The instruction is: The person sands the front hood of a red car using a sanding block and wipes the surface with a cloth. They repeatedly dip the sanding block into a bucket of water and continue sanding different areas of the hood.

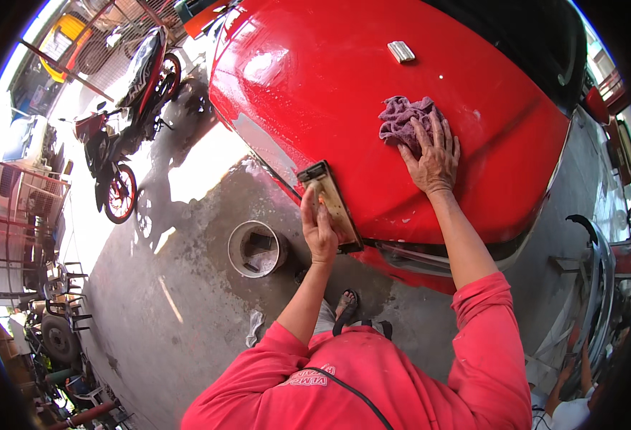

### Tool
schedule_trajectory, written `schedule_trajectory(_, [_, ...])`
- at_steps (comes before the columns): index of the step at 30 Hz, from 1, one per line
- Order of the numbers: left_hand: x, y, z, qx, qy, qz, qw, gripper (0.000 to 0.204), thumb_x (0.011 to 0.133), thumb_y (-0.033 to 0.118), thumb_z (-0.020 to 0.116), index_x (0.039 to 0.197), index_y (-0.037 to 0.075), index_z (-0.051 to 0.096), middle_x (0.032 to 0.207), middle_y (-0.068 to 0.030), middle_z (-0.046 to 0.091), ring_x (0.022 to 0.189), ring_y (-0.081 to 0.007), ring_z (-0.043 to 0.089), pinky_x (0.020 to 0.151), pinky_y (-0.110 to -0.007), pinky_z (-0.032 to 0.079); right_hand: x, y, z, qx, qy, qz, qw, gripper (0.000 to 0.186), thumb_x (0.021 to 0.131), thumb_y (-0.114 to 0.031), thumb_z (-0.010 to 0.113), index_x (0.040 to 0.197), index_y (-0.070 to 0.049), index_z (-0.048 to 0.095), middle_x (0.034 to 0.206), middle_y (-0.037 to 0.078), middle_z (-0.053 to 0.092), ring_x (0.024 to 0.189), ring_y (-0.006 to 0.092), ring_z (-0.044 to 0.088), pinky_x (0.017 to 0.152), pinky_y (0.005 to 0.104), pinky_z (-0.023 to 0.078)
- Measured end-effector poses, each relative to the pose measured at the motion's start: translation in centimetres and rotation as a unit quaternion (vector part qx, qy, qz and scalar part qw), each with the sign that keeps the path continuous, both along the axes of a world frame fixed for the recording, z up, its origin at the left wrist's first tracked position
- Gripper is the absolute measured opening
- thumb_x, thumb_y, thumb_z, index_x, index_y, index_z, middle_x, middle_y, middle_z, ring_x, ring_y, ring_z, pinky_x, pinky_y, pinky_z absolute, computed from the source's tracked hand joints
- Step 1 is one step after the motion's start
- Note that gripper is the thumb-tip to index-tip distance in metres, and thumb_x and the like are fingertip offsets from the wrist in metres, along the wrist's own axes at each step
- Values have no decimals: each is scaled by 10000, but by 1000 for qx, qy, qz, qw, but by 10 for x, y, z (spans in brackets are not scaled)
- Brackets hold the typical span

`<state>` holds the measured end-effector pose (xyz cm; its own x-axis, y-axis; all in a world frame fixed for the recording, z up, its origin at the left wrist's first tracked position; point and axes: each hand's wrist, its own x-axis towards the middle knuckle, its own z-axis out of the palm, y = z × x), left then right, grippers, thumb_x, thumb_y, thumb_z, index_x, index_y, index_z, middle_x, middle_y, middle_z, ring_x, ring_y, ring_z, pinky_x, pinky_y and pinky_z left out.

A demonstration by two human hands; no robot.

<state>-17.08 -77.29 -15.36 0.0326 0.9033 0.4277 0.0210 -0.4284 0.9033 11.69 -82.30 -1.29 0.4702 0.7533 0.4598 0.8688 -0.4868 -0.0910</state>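
My left hand is on a long sanding block at the left edge of the red car panel, gripping it with fingers fairly straight. A grey patch shows on the panel edge beside the block, with wet spots around it. My right hand lies with spread fingers on a crumpled purple cloth on the panel. A small pale block sits farther up on the red surface.
A white bucket with dark items inside stands on the concrete floor. A motorcycle is at the left, near railings and a tire. A curved bumper stands at the right; another person is at lower right.
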Motion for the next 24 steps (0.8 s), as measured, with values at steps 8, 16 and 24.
schedule_trajectory(8, [-46, 196, 57, -252, -230, -3, 940, 439, 1123, 149, 483, 1558, 103, 451, 779, -17, 570, 453, -83, 467, 381, -279, 442, -2, 11, 1, 6, 4, 10, 1000, 701, 922, -594, 710, 1567, -394, 525, 1727, 34, 349, 1585, 336, 323, 1260, 648, 280])
schedule_trajectory(16, [5, -14, 31, -178, -147, -108, 967, 493, 1085, 41, 518, 1575, 30, 459, 1330, -112, 579, 1106, -175, 415, 929, -324, 302, 0, 4, 2, -4, 3, -4, 1000, 712, 919, -605, 713, 1571, -397, 521, 1728, 28, 349, 1586, 329, 321, 1271, 633, 265])
schedule_trajectory(24, [-21, 211, 99, -266, -157, -2, 951, 478, 1120, 183, 501, 1587, 120, 429, 634, 0, 496, 385, -103, 444, 360, -288, 444, -2, 11, 3, 7, 12, 12, 1000, 724, 910, -595, 731, 1574, -402, 518, 1726, 30, 354, 1595, 321, 310, 1279, 626, 258])
